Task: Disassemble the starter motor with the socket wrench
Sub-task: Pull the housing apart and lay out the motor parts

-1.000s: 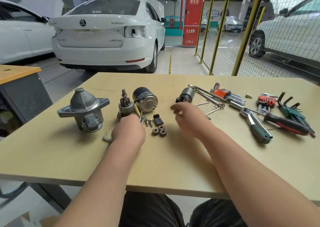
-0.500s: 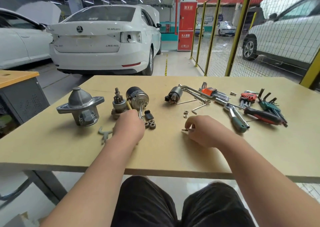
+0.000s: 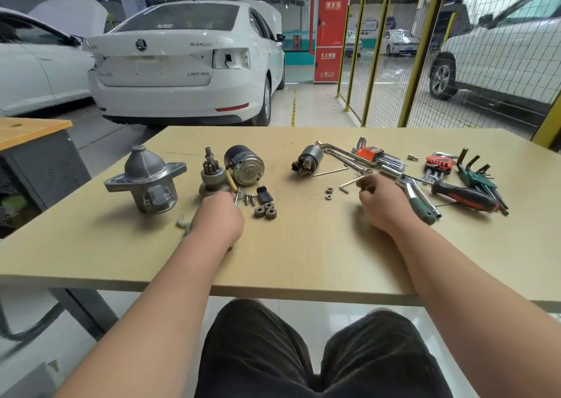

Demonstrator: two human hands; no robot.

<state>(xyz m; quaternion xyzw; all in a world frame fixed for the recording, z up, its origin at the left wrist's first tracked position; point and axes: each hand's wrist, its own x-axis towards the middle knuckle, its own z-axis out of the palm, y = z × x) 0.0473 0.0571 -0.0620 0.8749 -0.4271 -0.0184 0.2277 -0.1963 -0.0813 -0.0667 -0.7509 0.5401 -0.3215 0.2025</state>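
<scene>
left hand [image 3: 218, 220]: gripping the thin steel bolt [image 3: 237, 196]
right hand [image 3: 379, 205]: curled by silver L-shaped hex key [image 3: 349, 184], grip unclear tbh
tip: I'd group fasteners, away from tabletop [image 3: 303, 264] edges

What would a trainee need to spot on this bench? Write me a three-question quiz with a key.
1. True or false: the three small gears are stacked on top of the nose housing.
2. Which stands furthest left on the table? A) solenoid B) nose housing C) motor body
3. Fill in: the green-handled socket wrench lies to the ___ of the right hand.
Key: 1 false, they lie on the table; 2 B; 3 right.
</scene>
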